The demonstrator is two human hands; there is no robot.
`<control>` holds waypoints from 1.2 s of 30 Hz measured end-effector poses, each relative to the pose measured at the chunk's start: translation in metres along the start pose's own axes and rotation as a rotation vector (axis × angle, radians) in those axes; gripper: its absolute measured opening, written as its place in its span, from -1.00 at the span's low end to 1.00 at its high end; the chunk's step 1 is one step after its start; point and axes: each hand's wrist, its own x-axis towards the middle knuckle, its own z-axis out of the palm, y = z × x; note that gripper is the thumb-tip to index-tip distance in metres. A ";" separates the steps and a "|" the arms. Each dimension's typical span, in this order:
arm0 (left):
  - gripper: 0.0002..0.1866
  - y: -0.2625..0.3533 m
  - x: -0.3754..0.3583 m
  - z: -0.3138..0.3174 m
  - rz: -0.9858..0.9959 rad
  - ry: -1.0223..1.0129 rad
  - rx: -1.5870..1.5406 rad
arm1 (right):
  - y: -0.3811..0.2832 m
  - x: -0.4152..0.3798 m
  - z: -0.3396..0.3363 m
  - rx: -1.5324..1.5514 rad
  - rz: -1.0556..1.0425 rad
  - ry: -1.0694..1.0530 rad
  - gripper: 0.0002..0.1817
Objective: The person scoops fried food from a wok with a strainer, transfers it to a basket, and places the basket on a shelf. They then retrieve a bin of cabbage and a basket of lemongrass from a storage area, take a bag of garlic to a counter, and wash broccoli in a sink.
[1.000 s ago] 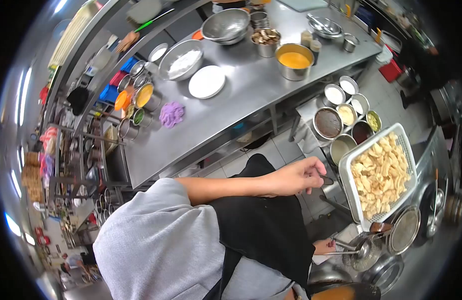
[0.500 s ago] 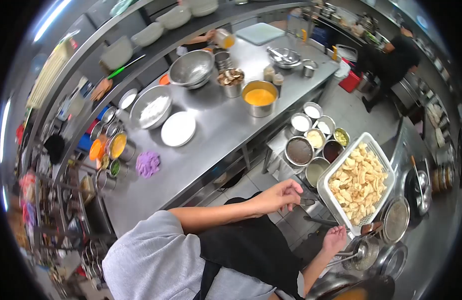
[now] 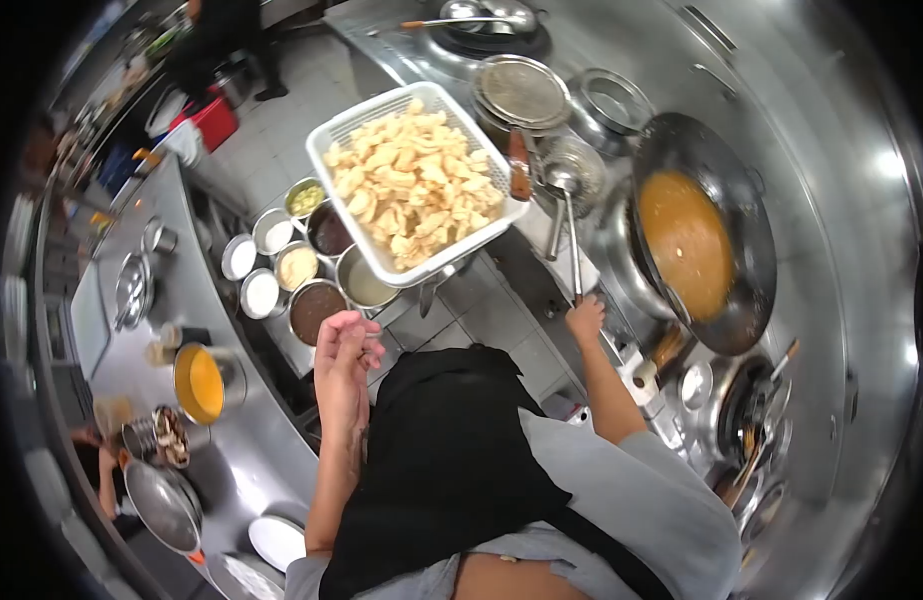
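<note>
My left hand point(image 3: 344, 372) is raised in front of the black apron, its fingers loosely bent with nothing visible between them. It is nearest to the pots of brown sauce point(image 3: 318, 308) and pale liquid point(image 3: 364, 280). On the other side, my right hand point(image 3: 586, 319) is closed round the handle end of a long metal ladle point(image 3: 574, 238). The ladle's bowl lies over a round strainer point(image 3: 572, 172). Ahead, a white perforated basket point(image 3: 324, 140) is full of pale golden fried pieces point(image 3: 412, 190). A wok point(image 3: 757, 215) of orange-brown liquid point(image 3: 685, 245) stands right of my right hand.
Left is a steel counter point(image 3: 257, 455) with a pot of yellow liquid point(image 3: 200, 383), bowls and a white plate point(image 3: 278, 541). Another person point(image 3: 222, 40) stands at the upper left, and someone's arm point(image 3: 108, 480) shows at the lower left. More pans are at the lower right.
The view has swung right, bringing the wok into sight. My right hand has moved from beside the basket onto the ladle handle. My left hand's fingers now point upward.
</note>
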 end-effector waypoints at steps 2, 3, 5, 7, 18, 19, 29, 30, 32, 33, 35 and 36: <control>-0.83 -0.002 0.002 0.006 -0.041 -0.058 -0.061 | 0.012 0.000 0.001 0.127 0.075 -0.192 -0.54; -0.84 -0.002 0.004 0.010 -0.063 -0.085 -0.124 | 0.011 0.002 -0.001 0.270 0.117 -0.390 -0.53; -0.83 0.008 0.005 0.019 -0.110 -0.106 -0.130 | 0.006 0.013 -0.004 0.278 0.027 -0.334 -0.62; -0.83 0.014 0.012 0.022 -0.126 -0.130 -0.173 | -0.016 0.036 -0.036 0.504 0.094 -0.572 -0.80; -0.76 0.029 0.015 0.110 -0.109 -0.263 -0.026 | -0.043 -0.009 -0.218 2.035 0.250 -0.642 -0.84; -0.76 0.021 0.021 0.122 -0.166 -0.321 0.017 | -0.031 -0.012 -0.234 2.038 0.265 -0.601 -0.84; -0.67 -0.126 0.062 0.254 0.258 -1.119 0.844 | 0.136 0.026 -0.345 1.489 0.489 -0.202 -0.84; -0.64 -0.146 0.055 0.279 0.577 -1.152 0.857 | 0.147 0.033 -0.340 1.490 0.484 -0.197 -0.84; -0.61 -0.190 0.037 0.329 0.997 -1.177 0.833 | 0.166 0.039 -0.326 1.507 0.546 -0.144 -0.83; -0.63 -0.213 0.030 0.349 1.096 -1.180 0.805 | 0.170 0.041 -0.326 1.503 0.549 -0.145 -0.83; -0.68 -0.256 0.027 0.373 1.116 -1.211 0.951 | 0.171 0.051 -0.326 1.521 0.604 -0.098 -0.84; -0.69 -0.274 0.031 0.378 1.126 -1.244 1.102 | 0.176 0.054 -0.323 1.526 0.623 -0.097 -0.84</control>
